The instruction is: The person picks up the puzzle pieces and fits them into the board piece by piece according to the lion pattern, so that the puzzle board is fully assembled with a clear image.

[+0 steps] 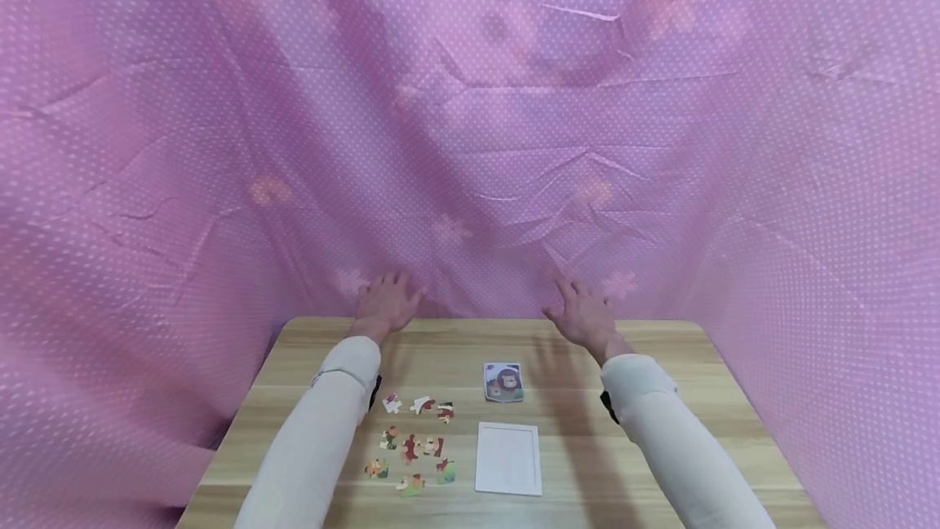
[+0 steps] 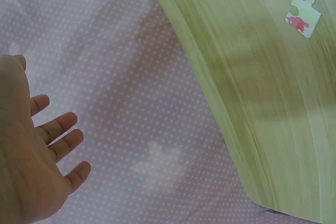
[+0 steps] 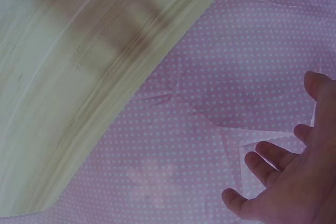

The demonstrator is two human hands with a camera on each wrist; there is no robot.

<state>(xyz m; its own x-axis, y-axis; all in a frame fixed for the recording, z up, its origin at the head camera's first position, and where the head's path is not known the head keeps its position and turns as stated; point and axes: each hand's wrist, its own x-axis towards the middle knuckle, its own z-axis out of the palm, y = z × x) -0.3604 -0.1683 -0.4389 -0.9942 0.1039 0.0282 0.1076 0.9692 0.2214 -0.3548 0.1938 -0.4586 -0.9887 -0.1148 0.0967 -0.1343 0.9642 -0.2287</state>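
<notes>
Both arms reach forward over the table's far edge. My left hand (image 1: 387, 302) hovers there with its fingers spread, holding nothing; the left wrist view shows the same hand (image 2: 31, 156) in front of pink cloth. On the right, my other hand (image 1: 583, 315) is raised likewise, its fingers apart, and in the right wrist view this hand (image 3: 294, 177) is bare of any object. Several loose jigsaw pieces (image 1: 411, 449) lie on the table by the left forearm. Between the forearms are a white puzzle frame (image 1: 508, 459) and, beyond it, a card with a lion picture (image 1: 503, 382).
A light wood-grain table (image 1: 661, 406) with rounded corners spans the lower part of the head view. Pink dotted cloth (image 1: 470, 145) hangs behind it and along both sides. One jigsaw piece with a red figure (image 2: 303, 17) shows near the left wrist view's upper right.
</notes>
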